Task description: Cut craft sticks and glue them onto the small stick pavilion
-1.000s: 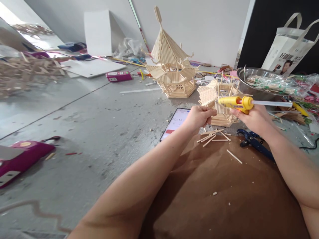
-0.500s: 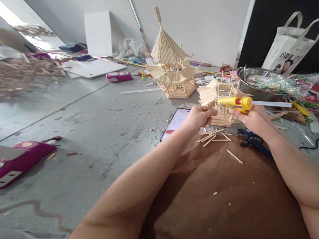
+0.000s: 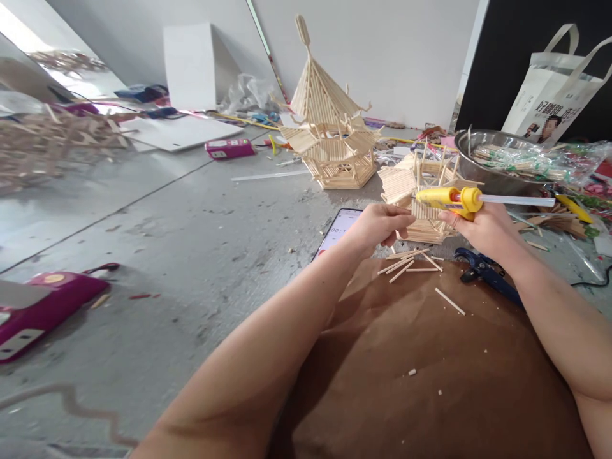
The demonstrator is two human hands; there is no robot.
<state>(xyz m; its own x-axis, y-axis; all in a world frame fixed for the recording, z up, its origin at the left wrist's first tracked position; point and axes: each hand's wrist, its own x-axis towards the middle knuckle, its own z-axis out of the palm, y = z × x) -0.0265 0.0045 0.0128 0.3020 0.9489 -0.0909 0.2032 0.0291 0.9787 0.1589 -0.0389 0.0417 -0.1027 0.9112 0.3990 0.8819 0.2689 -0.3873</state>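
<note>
Stretching forward, right grip (image 3: 491,231) closed around a yellow glue gun (image 3: 447,198), left grip (image 3: 380,226) pinched near it, contents unclear.

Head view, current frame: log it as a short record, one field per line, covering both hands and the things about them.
Left hand: fingers pinched together; anything between them too small to tell
Right hand: around a yellow plastic glue gun, clear rod protruding from its back
Beyond hands: small pale wooden-stick model; taller pointed-roof model farther left
Near left hand: lit smartphone, partly covered
Foreground: brown sheet, loose short pale sticks at its far edge
Near right hand: dark blue tool
Right background: round silver bowl
</note>
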